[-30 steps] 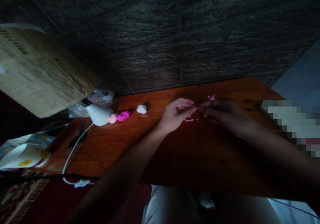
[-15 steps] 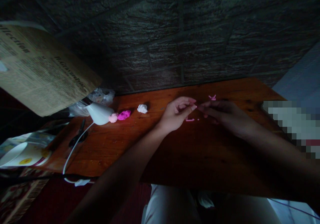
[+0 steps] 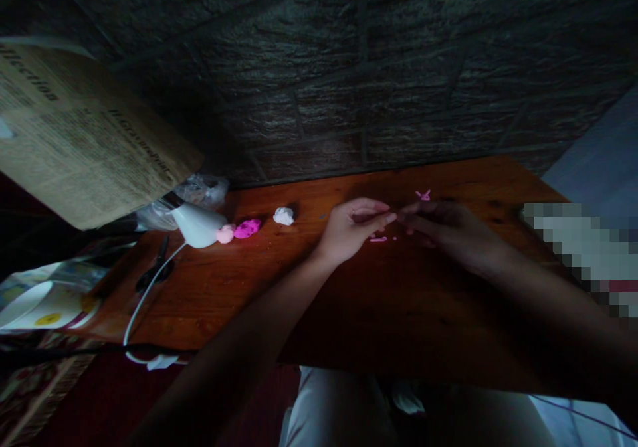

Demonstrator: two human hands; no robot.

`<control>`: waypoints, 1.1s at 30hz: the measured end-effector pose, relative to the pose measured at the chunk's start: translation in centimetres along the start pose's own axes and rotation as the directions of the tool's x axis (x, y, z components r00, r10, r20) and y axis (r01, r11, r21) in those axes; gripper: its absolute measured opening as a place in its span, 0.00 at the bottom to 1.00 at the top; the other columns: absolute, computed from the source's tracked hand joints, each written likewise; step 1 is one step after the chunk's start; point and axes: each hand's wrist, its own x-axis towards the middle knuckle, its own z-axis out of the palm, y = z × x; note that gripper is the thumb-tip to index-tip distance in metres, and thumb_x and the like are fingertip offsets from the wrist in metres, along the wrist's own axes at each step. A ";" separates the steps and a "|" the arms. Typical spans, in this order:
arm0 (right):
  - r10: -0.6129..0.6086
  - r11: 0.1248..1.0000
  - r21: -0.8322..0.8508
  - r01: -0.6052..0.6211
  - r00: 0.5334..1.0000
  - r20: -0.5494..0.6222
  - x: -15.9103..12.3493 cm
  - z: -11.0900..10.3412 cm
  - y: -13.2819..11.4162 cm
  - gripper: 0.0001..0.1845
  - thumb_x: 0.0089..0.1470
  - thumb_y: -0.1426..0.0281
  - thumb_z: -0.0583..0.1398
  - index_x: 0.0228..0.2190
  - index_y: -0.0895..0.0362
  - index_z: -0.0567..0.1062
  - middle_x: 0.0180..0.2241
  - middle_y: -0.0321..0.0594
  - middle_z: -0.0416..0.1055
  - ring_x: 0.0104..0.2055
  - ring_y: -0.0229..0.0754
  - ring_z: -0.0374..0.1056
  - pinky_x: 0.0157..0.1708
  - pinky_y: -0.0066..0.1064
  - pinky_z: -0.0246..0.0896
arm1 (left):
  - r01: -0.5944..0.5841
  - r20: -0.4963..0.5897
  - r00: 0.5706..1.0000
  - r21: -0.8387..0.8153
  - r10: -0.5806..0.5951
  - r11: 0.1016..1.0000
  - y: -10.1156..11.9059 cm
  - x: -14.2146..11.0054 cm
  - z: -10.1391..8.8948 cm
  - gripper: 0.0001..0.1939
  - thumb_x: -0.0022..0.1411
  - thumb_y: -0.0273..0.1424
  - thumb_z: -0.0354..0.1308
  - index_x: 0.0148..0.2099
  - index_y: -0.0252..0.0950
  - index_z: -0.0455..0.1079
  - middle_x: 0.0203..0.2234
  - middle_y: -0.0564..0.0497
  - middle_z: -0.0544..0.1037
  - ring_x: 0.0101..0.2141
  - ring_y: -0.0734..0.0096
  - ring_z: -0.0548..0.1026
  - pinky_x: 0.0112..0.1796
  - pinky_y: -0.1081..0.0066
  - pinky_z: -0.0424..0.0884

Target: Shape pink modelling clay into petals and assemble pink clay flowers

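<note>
**Fingertips of both hands together, right by pink strip on table**

Hovering low over table [image 3: 239, 294] with left hand [image 3: 349, 229] and right hand [image 3: 451, 231], thumbs and fingers drawn in narrow, tips meeting or almost. Can't tell from the dark view about any scrap pinched in there.

See pink strip [image 3: 378, 240] on table, just on near side of left fingertips. Also pink dot [image 3: 395, 238] near its right end, apart from it, on near side of fingertip meeting point. Note crossed pink piece [image 3: 423, 196] just past right hand, on wall side.

Room: back edge along stone wall [image 3: 323, 128], fairly close behind crossed pink piece. Near edge well apart from fingertips, above lap. Wood surface showing from left hand across to white lump [image 3: 284, 216]; farther left, magenta lump [image 3: 247, 228] against pale pink lump [image 3: 225, 234], beside white cone-shaped object [image 3: 198, 226].

Direction: strip roughly left-right along its long axis, about in line with dot. Crossed piece splayed several ways; can't tell its long axis.
</note>
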 end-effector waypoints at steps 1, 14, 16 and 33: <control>-0.003 1.000 -0.006 0.003 1.000 0.004 0.0 0.0 0.0 0.27 0.39 0.46 0.72 0.32 0.54 0.83 0.27 0.37 0.73 0.25 0.35 0.61 0.24 0.27 0.56 | 0.009 -0.001 1.000 -0.006 -0.010 1.000 0.0 0.0 0.0 0.16 0.52 0.35 0.72 0.40 0.32 0.76 0.30 0.50 0.80 0.28 0.76 0.75 0.32 0.73 0.72; -0.084 0.986 -0.145 0.088 0.996 0.035 -0.1 -0.3 -0.2 0.25 0.47 0.45 0.67 0.33 0.53 0.83 0.28 0.39 0.75 0.28 0.39 0.66 0.28 0.31 0.60 | -0.004 -0.057 0.998 0.034 0.006 0.999 -0.1 0.1 0.0 0.11 0.56 0.32 0.69 0.40 0.32 0.77 0.30 0.51 0.80 0.26 0.79 0.73 0.29 0.76 0.70; -0.124 0.964 -0.222 0.147 0.986 0.114 -0.1 -0.5 -0.4 0.23 0.49 0.46 0.66 0.33 0.53 0.83 0.28 0.38 0.77 0.28 0.40 0.68 0.29 0.32 0.61 | 0.003 -0.080 0.997 0.054 0.001 0.999 -0.1 0.1 0.0 0.09 0.58 0.32 0.67 0.40 0.33 0.77 0.30 0.51 0.80 0.25 0.80 0.73 0.27 0.77 0.69; 0.012 0.835 -0.470 0.287 0.844 0.537 -0.3 -2.6 -0.3 0.11 0.54 0.58 0.64 0.30 0.50 0.84 0.29 0.36 0.81 0.30 0.43 0.73 0.30 0.33 0.63 | -0.029 -0.074 0.997 0.078 0.035 0.997 -0.2 0.3 -0.2 0.07 0.62 0.32 0.64 0.39 0.33 0.76 0.33 0.49 0.82 0.24 0.82 0.72 0.27 0.77 0.68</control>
